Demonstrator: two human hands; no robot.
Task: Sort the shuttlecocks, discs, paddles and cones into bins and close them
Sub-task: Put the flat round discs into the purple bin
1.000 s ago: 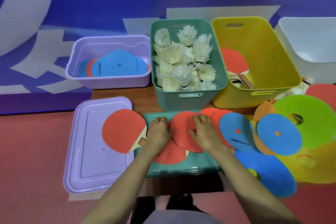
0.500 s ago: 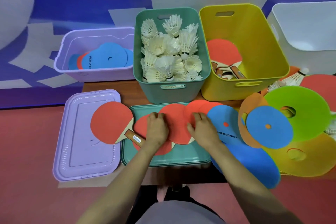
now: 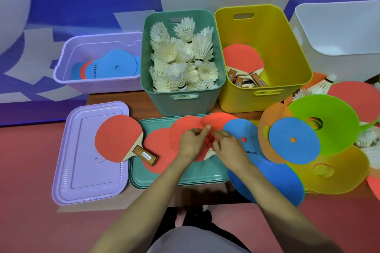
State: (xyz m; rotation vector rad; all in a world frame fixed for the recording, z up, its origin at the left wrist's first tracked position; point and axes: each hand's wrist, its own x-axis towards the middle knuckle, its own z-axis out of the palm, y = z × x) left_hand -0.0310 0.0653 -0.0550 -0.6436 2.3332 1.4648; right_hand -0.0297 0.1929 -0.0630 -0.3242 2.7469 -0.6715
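overlapping red paddles [image 3: 183, 129] lie on a green lid [image 3: 185, 176] at the front of the worktop [image 3: 123, 96]. the left hand [image 3: 190, 142] pinches the rim of one between thumb and forefinger. the right hand [image 3: 229, 147] meets it over the same pile, fingers bent; whether they grasp cannot be told. a further paddle [image 3: 117, 137] rests across a purple lid [image 3: 82, 160], its handle reaching the green lid. behind stand a purple bin [image 3: 96, 84] with blue discs [image 3: 115, 65], a green bin [image 3: 181, 104] of shuttlecocks [image 3: 181, 57], a yellow bin [image 3: 277, 47] with more paddles [image 3: 240, 57] inside, and a white bin [image 3: 339, 26]. coloured cones and discs [image 3: 333, 129] overlap at right.
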